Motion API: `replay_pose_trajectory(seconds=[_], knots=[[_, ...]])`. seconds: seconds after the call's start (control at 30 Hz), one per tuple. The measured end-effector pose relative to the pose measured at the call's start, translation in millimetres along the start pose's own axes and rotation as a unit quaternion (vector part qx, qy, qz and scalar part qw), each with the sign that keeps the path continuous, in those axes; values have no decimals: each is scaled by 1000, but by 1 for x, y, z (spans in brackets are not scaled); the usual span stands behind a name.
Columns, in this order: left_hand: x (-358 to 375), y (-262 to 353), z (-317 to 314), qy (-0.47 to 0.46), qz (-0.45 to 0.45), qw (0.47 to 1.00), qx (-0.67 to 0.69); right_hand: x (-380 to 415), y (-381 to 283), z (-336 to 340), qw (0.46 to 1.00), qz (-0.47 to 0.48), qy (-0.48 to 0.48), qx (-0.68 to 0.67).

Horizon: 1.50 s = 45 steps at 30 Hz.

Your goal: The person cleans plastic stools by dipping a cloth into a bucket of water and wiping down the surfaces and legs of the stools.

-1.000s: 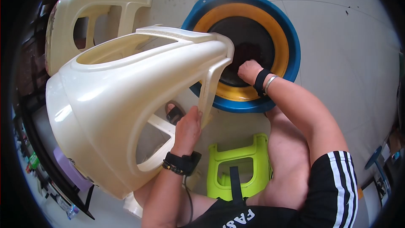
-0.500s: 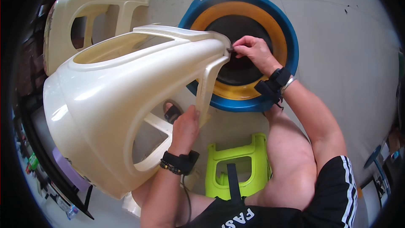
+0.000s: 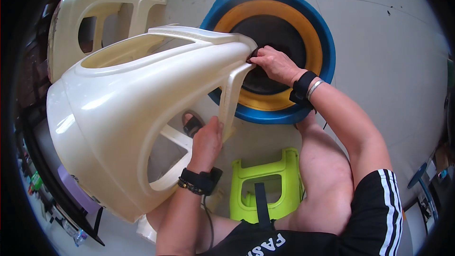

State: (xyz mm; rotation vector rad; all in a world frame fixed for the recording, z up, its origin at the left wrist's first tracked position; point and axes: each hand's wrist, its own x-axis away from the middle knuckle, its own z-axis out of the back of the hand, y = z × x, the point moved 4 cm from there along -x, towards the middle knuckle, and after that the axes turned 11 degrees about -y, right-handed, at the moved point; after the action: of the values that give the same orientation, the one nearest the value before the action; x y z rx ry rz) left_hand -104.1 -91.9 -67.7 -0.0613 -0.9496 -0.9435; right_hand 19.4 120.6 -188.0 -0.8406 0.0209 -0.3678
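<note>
A large cream plastic chair (image 3: pixel 123 114) fills the left and centre of the frame, tipped on its side with its legs pointing toward the upper right. The left hand (image 3: pixel 206 144), low in the centre, is closed around one chair leg (image 3: pixel 227 102), fingers wrapped behind it and thumb up along its near face. The right hand (image 3: pixel 275 64), right of centre in the upper half, is curled shut at the tip of the upper leg, its fingertips pressing a small dark piece (image 3: pixel 251 56) against the end of that leg; what the piece is cannot be told. Behind the right hand, at the top centre, a blue basin (image 3: pixel 327 42) sits on the pale floor with an orange basin (image 3: pixel 313 33) and a black one nested inside it. A second cream chair (image 3: pixel 80 19) lies in the upper left. A lime-green stool (image 3: pixel 284 180) stands at the bottom centre, just beside the person's bare knee
</note>
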Motion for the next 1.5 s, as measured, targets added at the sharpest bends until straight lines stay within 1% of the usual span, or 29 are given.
replay_pose_trajectory(seconds=[0.2, 0.33, 0.4, 0.43, 0.5, 0.53, 0.57, 0.63, 0.7, 0.73, 0.83, 0.87, 0.97, 1.07, 1.13, 1.17, 1.2, 1.23, 1.3, 1.4, 1.5], knots=[[1, 3, 1, -4, 5, 1000, 9, -8, -7, -5, 999, -32, -10, -16], [0, 1, 1, 0, 5, 1000, 15, -13, -5, -2, 1000, -23, -17, 7], [0, 0, -1, -3, 26, 1000, 10, -14, -3, -2, 999, -23, -20, 17], [0, -1, -1, -3, 36, 999, 7, -13, 0, 0, 999, -50, -7, -1], [0, -1, 0, 4, 23, 1000, 10, -3, 12, 0, 994, -101, 15, -36], [1, -1, -1, 6, 19, 1000, 14, 3, 20, 1, 981, -161, 63, -91], [2, -2, -1, 8, 15, 1000, 18, 8, 24, 8, 938, -235, 60, -248], [1, -1, -1, 10, 4, 1000, 23, 10, 21, 11, 887, -246, 69, -384], [1, 2, -1, 8, 13, 1000, 27, 4, 13, 3, 949, -122, 75, -280], [1, 2, 1, 7, 17, 1000, 25, -3, 12, -9, 980, -53, 49, -187], [1, 2, 1, 8, 2, 1000, 12, -8, 6, -10, 994, -52, 6, -91], [1, 3, -1, 1, 10, 1000, 22, -6, 4, -7, 995, -32, 24, -91], [1, 0, -1, -1, 23, 999, 33, -12, -2, -5, 1000, -6, 4, -19], [-1, -2, -1, 11, 14, 1000, 15, -6, 13, -11, 996, -38, -28, 76], [3, 7, 2, 1, 24, 999, 21, -1, 25, -2, 993, -94, 63, -38], [1, 6, 1, 8, 13, 1000, 21, 0, 31, 6, 983, -119, 103, -92], [1, 5, 1, 11, 4, 1000, 21, -1, 30, 18, 982, -66, 170, -48], [3, 3, 1, 13, -6, 1000, 16, -4, 31, 27, 975, -53, 216, -31], [2, 5, 2, 9, -2, 1000, 17, -17, 42, 35, 952, -133, 189, -202], [2, 6, 1, 8, -2, 1000, 17, -44, 40, 37, 953, -109, 175, -222], [2, 7, 2, 13, -6, 1000, 17, -62, 28, 31, 980, -88, 108, -141]])
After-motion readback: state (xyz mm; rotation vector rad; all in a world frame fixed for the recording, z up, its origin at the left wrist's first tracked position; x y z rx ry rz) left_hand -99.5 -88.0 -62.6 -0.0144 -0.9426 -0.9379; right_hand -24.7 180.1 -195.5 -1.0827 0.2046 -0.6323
